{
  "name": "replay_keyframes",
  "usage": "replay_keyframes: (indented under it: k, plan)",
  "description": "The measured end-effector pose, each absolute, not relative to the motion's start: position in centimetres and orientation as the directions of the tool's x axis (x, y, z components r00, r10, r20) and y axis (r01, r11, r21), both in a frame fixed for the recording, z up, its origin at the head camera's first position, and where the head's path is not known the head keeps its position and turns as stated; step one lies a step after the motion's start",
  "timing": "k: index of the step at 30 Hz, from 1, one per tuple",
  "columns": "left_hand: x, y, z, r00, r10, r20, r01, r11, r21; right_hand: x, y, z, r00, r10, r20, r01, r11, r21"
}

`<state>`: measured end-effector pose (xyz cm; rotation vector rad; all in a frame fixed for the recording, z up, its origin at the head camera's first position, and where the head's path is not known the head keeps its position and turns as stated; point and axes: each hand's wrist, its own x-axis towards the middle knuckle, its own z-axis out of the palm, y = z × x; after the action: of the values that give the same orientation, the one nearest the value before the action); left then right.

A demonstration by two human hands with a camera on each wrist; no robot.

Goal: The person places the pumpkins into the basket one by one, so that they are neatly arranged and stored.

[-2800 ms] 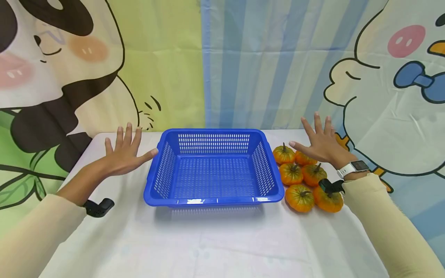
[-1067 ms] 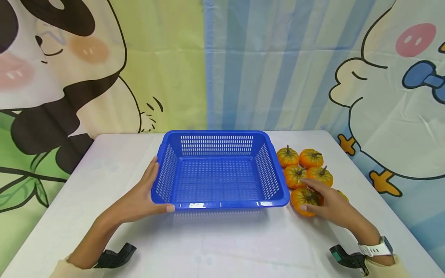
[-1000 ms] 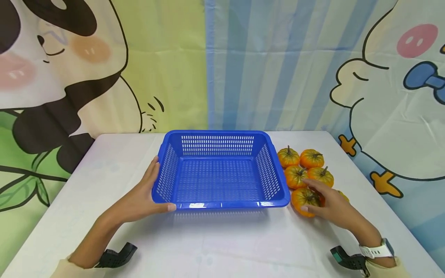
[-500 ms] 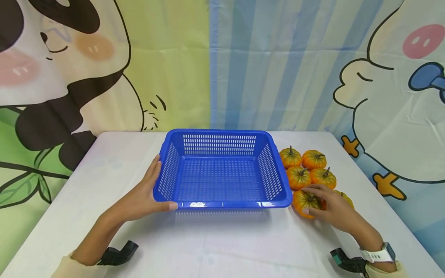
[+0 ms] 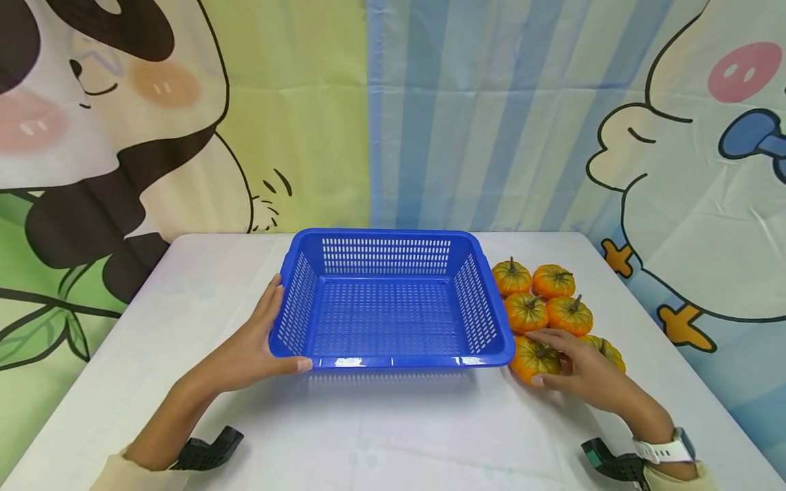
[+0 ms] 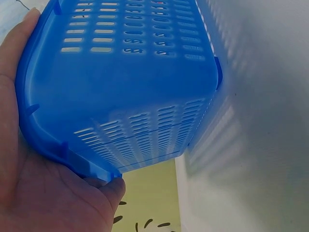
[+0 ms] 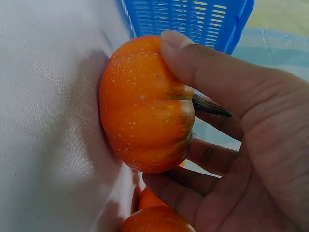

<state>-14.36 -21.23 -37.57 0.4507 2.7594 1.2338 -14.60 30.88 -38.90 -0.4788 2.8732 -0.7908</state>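
A blue perforated plastic basket [image 5: 393, 361] stands mid-table, with nothing in it. My left hand [image 5: 245, 351] holds its near left corner, thumb along the front rim and fingers along the left side; the left wrist view shows the rim [image 6: 29, 104] against the palm. At the basket's right, my right hand [image 5: 595, 372] grips a small orange pumpkin [image 5: 531, 361] with green streaks. In the right wrist view thumb and fingertips span this pumpkin [image 7: 145, 106], its dark stem [image 7: 212, 105] pointing into the palm. It appears to touch the white cloth.
Several more small pumpkins [image 5: 571, 315] sit in pairs behind the right hand, along the basket's right side. Another pumpkin [image 5: 604, 351] is partly hidden behind that hand. White cloth covers the table [image 5: 393, 436]; a cartoon-printed curtain [image 5: 479, 136] hangs behind.
Both hands, raised and spread at first, have come down, the left to the basket corner, the right to the front pumpkin. Lately that pumpkin has shifted slightly left with the right hand.
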Motion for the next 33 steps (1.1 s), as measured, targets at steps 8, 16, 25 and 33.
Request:
replay_keyframes:
  k: [8,16,25,33]
  plan:
    - [-14.5,-21.2,-37.5,-0.949,0.311,0.052,0.244,0.621,0.745,-14.6,31.0,-38.5,-0.938,-0.348,0.007,-0.301,0.801,-0.517]
    - [-14.2,-21.3,-37.6,-0.949,0.310,0.053,0.244,0.621,0.745,-14.9,31.1,-37.0,-0.940,-0.334,0.065,-0.317,0.791,-0.524]
    - [-14.3,-21.3,-37.5,-0.949,0.311,0.058,0.251,0.627,0.738,-15.3,30.9,-34.6,-0.924,-0.306,0.228,-0.381,0.757,-0.531]
    - [-14.3,-21.3,-37.7,-0.946,0.317,0.063,0.258,0.622,0.739,-15.8,29.7,-33.1,-0.910,-0.328,0.254,-0.414,0.739,-0.531]
